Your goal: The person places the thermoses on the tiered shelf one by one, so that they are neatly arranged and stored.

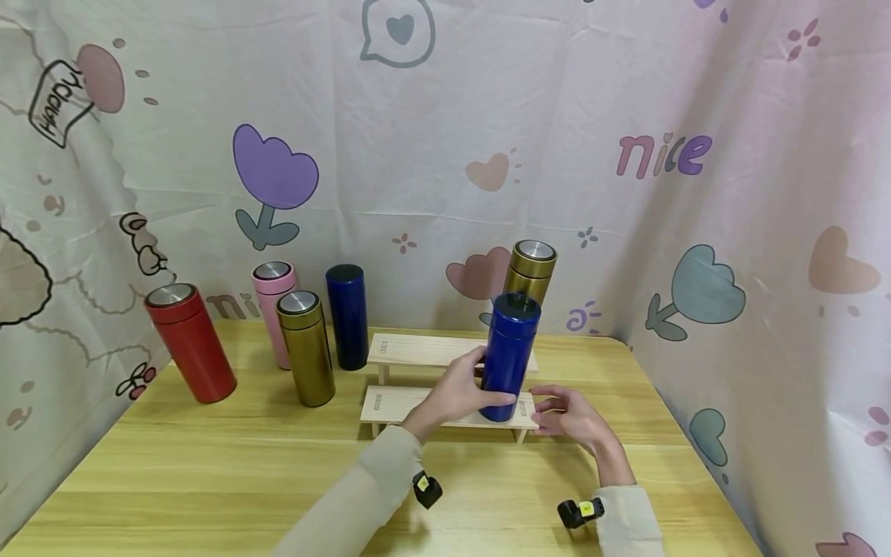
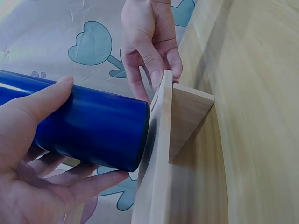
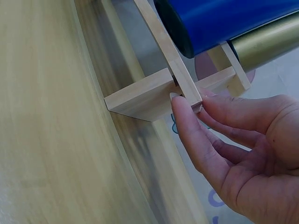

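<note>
My left hand (image 1: 455,394) grips a blue thermos bottle (image 1: 510,352) round its lower part. The bottle stands nearly upright at the right end of the lower wooden step of a small two-tier rack (image 1: 400,401). In the left wrist view the base of the blue thermos (image 2: 107,126) is right at the step's top face. My right hand (image 1: 567,418) pinches the right end of that lower step; the right wrist view shows thumb and fingers on either side of the board (image 3: 180,77). Behind the blue bottle, a gold thermos (image 1: 534,267) stands on the upper step, its lower part hidden.
To the left on the wooden table (image 1: 209,480) stand a red thermos (image 1: 195,348), a pink thermos (image 1: 271,309), a gold thermos (image 1: 308,352) and a dark blue thermos (image 1: 348,317). A printed curtain (image 1: 404,139) hangs behind the table and along its sides.
</note>
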A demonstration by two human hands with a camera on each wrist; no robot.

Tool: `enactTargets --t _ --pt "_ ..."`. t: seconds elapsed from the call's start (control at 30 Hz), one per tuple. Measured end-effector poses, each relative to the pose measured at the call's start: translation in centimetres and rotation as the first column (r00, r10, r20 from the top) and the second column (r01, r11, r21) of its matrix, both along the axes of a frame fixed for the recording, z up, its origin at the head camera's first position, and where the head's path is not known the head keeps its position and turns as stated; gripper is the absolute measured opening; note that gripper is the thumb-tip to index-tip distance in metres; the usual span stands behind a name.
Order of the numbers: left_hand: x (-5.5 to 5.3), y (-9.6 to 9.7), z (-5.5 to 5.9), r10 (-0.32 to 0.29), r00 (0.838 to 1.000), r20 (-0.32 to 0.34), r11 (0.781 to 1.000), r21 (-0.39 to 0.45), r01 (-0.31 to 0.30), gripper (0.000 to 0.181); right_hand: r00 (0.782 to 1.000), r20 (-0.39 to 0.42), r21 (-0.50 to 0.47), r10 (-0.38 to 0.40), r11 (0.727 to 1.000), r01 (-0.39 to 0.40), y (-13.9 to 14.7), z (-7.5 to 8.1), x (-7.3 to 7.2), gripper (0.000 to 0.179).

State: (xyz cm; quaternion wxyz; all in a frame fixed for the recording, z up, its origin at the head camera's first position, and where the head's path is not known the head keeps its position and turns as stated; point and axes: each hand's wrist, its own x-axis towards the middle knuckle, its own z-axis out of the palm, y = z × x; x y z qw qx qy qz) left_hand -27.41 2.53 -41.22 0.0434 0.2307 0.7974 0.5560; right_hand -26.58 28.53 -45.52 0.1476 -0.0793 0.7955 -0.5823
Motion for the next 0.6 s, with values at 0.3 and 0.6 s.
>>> enactTargets --t 0.3,0.6 --pt "0.0 1.0 -0.3 -0.009 1.000 -0.014 1.000 -0.023 0.009 0.080 1.000 0.010 0.019 -0.012 1.000 0.012 -0.1 0.1 0.1 0.057" --pt "0.0 1.6 -0.3 0.002 0.999 -0.032 0.999 -0.049 -0.003 0.077 1.000 0.005 0.015 -0.014 1.000 0.014 0.0 0.2 0.0 0.057"
